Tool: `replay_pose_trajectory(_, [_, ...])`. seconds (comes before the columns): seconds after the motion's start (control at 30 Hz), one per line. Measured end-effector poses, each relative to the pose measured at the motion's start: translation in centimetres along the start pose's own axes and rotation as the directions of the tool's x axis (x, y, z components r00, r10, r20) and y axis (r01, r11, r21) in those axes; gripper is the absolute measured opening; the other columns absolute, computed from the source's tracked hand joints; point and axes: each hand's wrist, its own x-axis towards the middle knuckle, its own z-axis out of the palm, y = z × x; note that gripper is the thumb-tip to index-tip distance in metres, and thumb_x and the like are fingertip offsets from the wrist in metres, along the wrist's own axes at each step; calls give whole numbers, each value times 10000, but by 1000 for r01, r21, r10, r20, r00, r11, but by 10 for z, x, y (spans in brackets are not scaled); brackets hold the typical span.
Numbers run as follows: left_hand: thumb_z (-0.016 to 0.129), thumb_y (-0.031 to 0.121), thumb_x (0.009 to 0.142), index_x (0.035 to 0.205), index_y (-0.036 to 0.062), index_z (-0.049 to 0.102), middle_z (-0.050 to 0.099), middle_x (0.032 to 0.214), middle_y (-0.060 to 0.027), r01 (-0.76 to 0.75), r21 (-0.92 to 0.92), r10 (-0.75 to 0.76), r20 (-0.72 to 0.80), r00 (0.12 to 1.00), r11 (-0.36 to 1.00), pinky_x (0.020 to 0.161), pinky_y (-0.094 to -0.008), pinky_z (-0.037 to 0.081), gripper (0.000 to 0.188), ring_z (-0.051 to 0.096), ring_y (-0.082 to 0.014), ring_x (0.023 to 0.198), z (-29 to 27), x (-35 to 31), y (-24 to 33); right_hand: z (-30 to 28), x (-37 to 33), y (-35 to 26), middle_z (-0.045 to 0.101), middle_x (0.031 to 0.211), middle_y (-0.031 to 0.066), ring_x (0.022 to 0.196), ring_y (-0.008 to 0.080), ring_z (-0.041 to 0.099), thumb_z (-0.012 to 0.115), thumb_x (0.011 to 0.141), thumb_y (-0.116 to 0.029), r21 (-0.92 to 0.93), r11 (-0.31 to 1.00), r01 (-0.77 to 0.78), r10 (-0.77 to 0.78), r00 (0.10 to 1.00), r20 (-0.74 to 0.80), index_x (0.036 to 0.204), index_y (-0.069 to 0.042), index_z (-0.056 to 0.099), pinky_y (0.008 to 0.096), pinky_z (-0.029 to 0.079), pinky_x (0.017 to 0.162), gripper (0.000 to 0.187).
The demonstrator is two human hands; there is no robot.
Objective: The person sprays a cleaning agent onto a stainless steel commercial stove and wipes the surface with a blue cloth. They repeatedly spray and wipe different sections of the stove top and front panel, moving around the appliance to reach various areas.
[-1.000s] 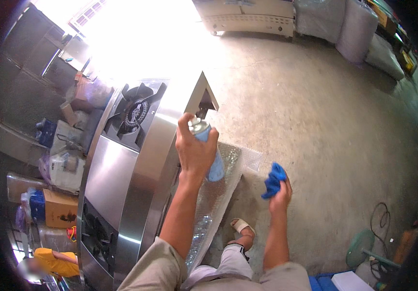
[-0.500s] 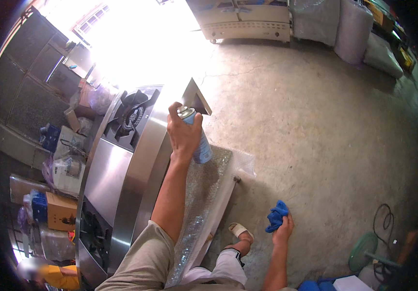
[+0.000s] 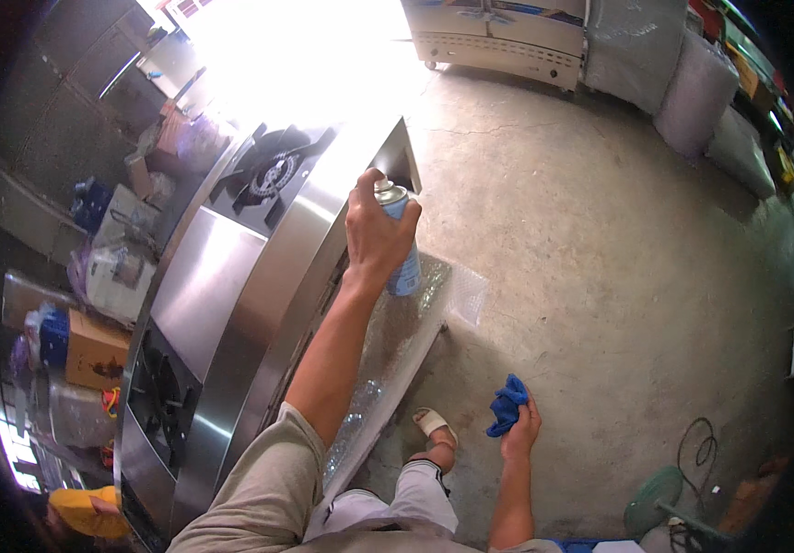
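Observation:
My left hand is wrapped round a light-blue spray can, its index finger on the nozzle at the top. The can is tilted, in front of the steel side of a gas stove. Whether any spray comes out cannot be seen. A black burner sits on the far end of the stove top, with another burner at the near end. Lower right, my right hand grips a crumpled blue cloth, held away from the stove over the floor.
Bubble wrap covers a low shelf along the stove's front. Boxes, including a brown carton, crowd the left side. A steel cabinet on wheels and wrapped rolls stand at the back. A green round base and a cable lie lower right.
The view has shifted, so the stove's far end appears further right and higher. My left hand with the spray can stays near the stove's front edge; my right hand still holds the cloth.

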Motion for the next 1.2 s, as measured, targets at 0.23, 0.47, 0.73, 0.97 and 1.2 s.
replay_pose_trajectory(0.23, [756,215,813,1307,75,440,613,1074,-283,2,79,3,-53,999,997,850,-536,543,603,673,-438,968,-51,-61,-22,-17,-47,-6,717,1182,148,976,232,720,424,1008,-53,-49,998,41,-37,997,70,1394,43,591,356,591,870,432])
replay_pose_trajectory(0.47, [758,265,824,1348,103,454,577,1147,-299,79,47,-77,-40,996,996,871,-550,556,628,669,-483,973,-109,-138,-22,-61,-117,13,691,1236,171,1005,260,721,392,966,-25,-74,995,72,-59,985,160,1391,47,581,386,604,880,471])
replay_pose_trajectory(0.73, [758,275,832,1364,123,440,577,1146,-306,131,48,-126,-88,988,990,859,-550,575,638,677,-498,975,-182,-234,-8,-144,-201,52,711,1176,158,981,273,724,391,969,-56,-101,993,68,-54,990,131,1379,24,601,400,613,854,468])
replay_pose_trajectory(0.97, [733,289,842,1365,132,437,579,1140,-306,190,74,-178,-137,974,979,842,-571,573,622,675,-520,942,-247,-316,-15,-183,-277,47,725,1126,130,892,245,720,399,966,-77,-114,989,89,-66,979,195,1347,9,629,386,602,774,453])
replay_pose_trajectory(1.2, [727,293,842,1343,133,441,579,1130,-297,251,68,-234,-199,952,965,840,-584,570,599,674,-530,942,-299,-365,-4,-225,-319,35,728,1105,128,855,249,722,410,983,-84,-155,986,61,-26,976,218,1344,-12,636,388,611,726,432])
